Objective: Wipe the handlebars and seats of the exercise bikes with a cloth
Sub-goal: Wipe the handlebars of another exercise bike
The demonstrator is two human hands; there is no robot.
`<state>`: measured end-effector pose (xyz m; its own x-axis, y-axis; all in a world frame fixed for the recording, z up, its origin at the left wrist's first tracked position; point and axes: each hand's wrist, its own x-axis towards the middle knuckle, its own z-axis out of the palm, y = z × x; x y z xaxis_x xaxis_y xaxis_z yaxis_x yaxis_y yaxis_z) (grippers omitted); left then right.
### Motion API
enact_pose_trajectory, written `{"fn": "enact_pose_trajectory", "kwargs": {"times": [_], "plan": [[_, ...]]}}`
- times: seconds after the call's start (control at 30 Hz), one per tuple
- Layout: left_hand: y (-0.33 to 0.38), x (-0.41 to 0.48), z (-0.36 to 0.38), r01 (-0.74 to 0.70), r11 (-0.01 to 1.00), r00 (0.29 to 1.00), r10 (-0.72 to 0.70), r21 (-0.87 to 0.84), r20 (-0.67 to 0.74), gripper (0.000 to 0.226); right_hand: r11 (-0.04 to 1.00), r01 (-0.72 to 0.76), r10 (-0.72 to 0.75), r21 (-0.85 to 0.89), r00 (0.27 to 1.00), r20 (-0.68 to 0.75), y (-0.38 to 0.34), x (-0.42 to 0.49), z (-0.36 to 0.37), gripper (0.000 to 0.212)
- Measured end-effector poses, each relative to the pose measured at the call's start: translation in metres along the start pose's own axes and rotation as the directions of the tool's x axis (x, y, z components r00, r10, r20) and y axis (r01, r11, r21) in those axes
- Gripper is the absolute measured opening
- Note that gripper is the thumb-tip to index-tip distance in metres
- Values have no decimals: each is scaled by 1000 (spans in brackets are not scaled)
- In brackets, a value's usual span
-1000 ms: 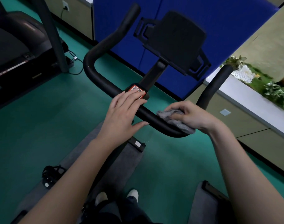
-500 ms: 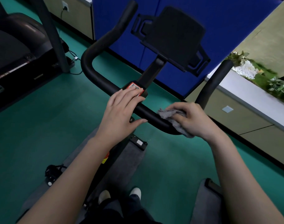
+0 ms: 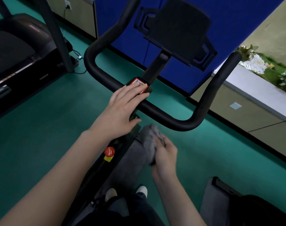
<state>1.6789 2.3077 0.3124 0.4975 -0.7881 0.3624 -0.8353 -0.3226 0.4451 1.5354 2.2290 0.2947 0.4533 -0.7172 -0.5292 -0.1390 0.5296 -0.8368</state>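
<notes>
Two hands are in view: the left hand (image 3: 122, 110) lies flat, fingers straight and close together, on the centre of the single black padded U-shaped handlebar (image 3: 171, 118), its fingertips over one red-bordered code label (image 3: 139, 84). The right hand (image 3: 165, 154) is curled round one crumpled grey cloth (image 3: 149, 141), held below the crossbar and clear of it, above the bike's frame. One black tablet holder (image 3: 179, 26) stands on the stem above the bar. One round red knob (image 3: 109, 151) sits on the frame beneath the left wrist. Two white shoe toes (image 3: 111, 193) show at the bottom edge. One dark treadmill (image 3: 16, 54) stands at left on the green floor (image 3: 41, 119). Half a second earlier the right hand pressed the cloth onto the right part of the crossbar; now both are off the bar and lower, nearer the body, while the left hand has kept its place.
</notes>
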Motion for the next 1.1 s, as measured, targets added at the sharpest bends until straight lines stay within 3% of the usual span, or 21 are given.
{"fn": "enact_pose_trajectory", "kwargs": {"times": [0.17, 0.33, 0.5, 0.7, 0.87, 1.0, 1.1], "plan": [[-6, 1, -7, -41, 999, 997, 39, 25, 64, 80, 943, -47, 80, 330, 993, -89, -9, 16, 50, 28], [-11, 3, -10, -61, 998, 994, 60, 15, 89, 79, 877, -35, 62, 478, 997, -40, -5, 18, 68, 27], [-13, 2, -8, -65, 998, 995, 64, 5, 82, 76, 880, 2, 9, 474, 1000, -20, -4, 16, 59, 23], [-13, 1, -7, -69, 997, 996, 70, -19, 60, 74, 892, 96, -31, 441, 988, -153, -15, 14, 11, 28], [1, 0, -5, -110, 988, 994, 107, 106, 34, 75, 901, 114, -30, 418, 979, -203, -20, 13, -4, 28], [23, 4, 6, -189, 971, 982, 189, 147, 16, 62, 872, 19, 30, 489, 995, -93, -18, 6, 10, 26], [35, 8, 18, -198, 969, 980, 199, 145, 5, 48, 881, 51, 48, 471, 979, -197, -25, 8, -3, 27]]}}
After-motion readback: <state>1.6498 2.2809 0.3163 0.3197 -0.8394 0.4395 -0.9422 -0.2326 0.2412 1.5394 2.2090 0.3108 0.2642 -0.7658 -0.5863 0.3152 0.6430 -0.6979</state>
